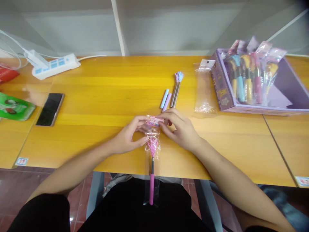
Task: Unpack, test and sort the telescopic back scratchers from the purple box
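A pink telescopic back scratcher (152, 180) lies inside a clear plastic bag (156, 164), its hand-shaped head toward the table and its handle reaching over the front edge. My left hand (131, 135) grips the bag's upper left side, thumb near the scratcher's head and fingers behind the printed header (154, 121). From the right, my right hand (180, 127) pinches that header between thumb and fingers. Just beyond my right hand lie two metal rods with purple and blue hand-shaped heads (177, 87), beside loose blue (164, 98) and purple (167, 101) handles.
An empty clear bag (205, 88) lies left of a purple box (223, 80) holding several bagged scratchers (248, 77). On the left are a phone (50, 109), a white power strip (58, 66) with cables and a green packet (15, 108). The table's front edge (116, 171) is close to my body.
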Demonstrator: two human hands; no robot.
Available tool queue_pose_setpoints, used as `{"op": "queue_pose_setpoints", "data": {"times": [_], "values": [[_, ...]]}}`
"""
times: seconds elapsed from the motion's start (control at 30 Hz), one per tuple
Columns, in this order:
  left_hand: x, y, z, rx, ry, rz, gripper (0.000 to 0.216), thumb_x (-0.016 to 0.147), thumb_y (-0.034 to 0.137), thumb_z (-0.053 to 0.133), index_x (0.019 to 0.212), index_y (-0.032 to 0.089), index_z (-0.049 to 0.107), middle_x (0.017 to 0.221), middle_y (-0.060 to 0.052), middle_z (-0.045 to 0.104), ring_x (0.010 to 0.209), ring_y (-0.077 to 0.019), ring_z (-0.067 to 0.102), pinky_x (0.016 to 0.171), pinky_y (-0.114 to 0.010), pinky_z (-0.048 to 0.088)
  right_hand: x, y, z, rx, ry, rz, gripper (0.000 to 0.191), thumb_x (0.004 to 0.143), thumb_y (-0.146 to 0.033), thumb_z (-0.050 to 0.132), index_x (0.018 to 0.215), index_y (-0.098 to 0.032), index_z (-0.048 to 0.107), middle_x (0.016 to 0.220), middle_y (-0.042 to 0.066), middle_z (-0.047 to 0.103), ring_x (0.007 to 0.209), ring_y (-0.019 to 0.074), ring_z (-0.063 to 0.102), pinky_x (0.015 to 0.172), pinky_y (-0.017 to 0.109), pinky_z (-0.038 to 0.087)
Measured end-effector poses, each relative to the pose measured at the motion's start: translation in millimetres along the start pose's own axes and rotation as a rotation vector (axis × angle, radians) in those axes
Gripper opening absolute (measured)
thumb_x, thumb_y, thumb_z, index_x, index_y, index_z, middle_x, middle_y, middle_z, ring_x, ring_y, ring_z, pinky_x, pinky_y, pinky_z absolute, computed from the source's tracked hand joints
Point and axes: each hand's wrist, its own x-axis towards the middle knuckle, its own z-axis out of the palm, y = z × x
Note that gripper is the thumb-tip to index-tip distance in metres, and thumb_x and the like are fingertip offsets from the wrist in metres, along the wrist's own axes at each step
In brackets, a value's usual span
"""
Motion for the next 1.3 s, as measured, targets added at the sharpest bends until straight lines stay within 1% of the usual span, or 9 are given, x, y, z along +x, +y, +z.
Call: {"op": "queue_pose_setpoints", "data": {"times": [0.2,0.3,0.5,0.7,0.83,0.93,1.07,1.2,1.3], "values": [[0.1,0.9,0.9,-0.015,-0.003,0.031,0.065,0.102,0.019,0.072,0.157,0.030,0.039,0.158,-0.018,0.055,0.128,-0.0276,0.071,0.111,-0.047,0.060,-1.3,1.4,0.5,-0.004,0.006,-0.007,0.036,0.104,-0.009,0.064,0.136,-0.025,0.068,0.115,0.010,0.068,0.097,0.0210,0.070,0.085,0.039,0.065],[0.5,2.3,0.6,-0.029,-0.020,0.045,0.069,0.101,0.019,0.072,0.160,0.031,0.036,0.156,-0.018,0.059,0.127,-0.0274,0.072,0.111,-0.047,0.059,-1.7,1.3,0.2,-0.001,0.001,-0.006,0.039,0.103,-0.009,0.064,0.137,-0.026,0.069,0.115,0.010,0.067,0.097,0.0211,0.070,0.084,0.039,0.065],[0.0,4.3,-1.4,-0.026,-0.027,0.013,0.071,0.101,0.020,0.072,0.162,0.031,0.037,0.156,-0.018,0.059,0.125,-0.0269,0.073,0.110,-0.045,0.059,-1.3,0.0,-0.8,0.009,-0.003,0.000,0.041,0.104,-0.010,0.063,0.139,-0.028,0.070,0.114,0.009,0.065,0.096,0.0206,0.069,0.081,0.038,0.065],[-0.6,5.8,-2.4,-0.039,-0.023,-0.044,0.066,0.101,0.023,0.073,0.159,0.030,0.041,0.158,-0.018,0.058,0.130,-0.0281,0.071,0.114,-0.048,0.057,-2.0,0.2,-0.6,0.010,-0.024,-0.025,0.040,0.104,-0.010,0.062,0.139,-0.028,0.071,0.113,0.009,0.062,0.091,0.0185,0.068,0.077,0.035,0.063],[-0.2,5.8,-2.5,-0.063,-0.018,-0.058,0.064,0.101,0.024,0.073,0.157,0.029,0.043,0.156,-0.017,0.060,0.130,-0.0280,0.071,0.114,-0.047,0.057,-1.8,-1.5,-1.3,-0.001,-0.027,-0.059,0.042,0.103,-0.011,0.063,0.140,-0.029,0.071,0.112,0.009,0.060,0.091,0.0199,0.066,0.074,0.036,0.060],[0.0,4.4,-2.8,-0.082,-0.018,-0.048,0.064,0.102,0.025,0.073,0.158,0.029,0.043,0.158,-0.018,0.059,0.132,-0.0287,0.070,0.115,-0.048,0.057,-1.8,-3.5,-1.7,0.016,-0.034,-0.041,0.043,0.102,-0.010,0.062,0.141,-0.026,0.069,0.114,0.010,0.062,0.094,0.0208,0.067,0.077,0.036,0.061],[0.3,2.5,-2.5,-0.094,-0.012,-0.037,0.065,0.101,0.024,0.074,0.159,0.030,0.044,0.162,-0.018,0.056,0.143,-0.0309,0.064,0.122,-0.050,0.052,-2.5,-2.9,-2.6,0.011,-0.043,-0.044,0.036,0.101,-0.011,0.063,0.133,-0.024,0.070,0.113,0.010,0.061,0.097,0.0220,0.067,0.081,0.038,0.061],[0.9,2.1,-2.0,-0.119,-0.005,-0.022,0.066,0.100,0.024,0.075,0.159,0.030,0.045,0.167,-0.018,0.052,0.152,-0.0328,0.056,0.127,-0.052,0.047,-3.0,-1.7,-4.3,-0.005,-0.051,-0.098,0.029,0.100,-0.011,0.063,0.123,-0.025,0.072,0.110,0.008,0.060,0.093,0.0206,0.065,0.078,0.037,0.059],[1.4,2.5,-2.7,-0.145,0.001,-0.015,0.065,0.100,0.025,0.075,0.158,0.030,0.046,0.169,-0.018,0.051,0.154,-0.0329,0.054,0.127,-0.051,0.048,-3.0,-2.5,-4.1,-0.018,-0.084,-0.119,0.029,0.100,-0.010,0.062,0.124,-0.025,0.070,0.110,0.008,0.062,0.093,0.0202,0.066,0.077,0.037,0.060]]}}
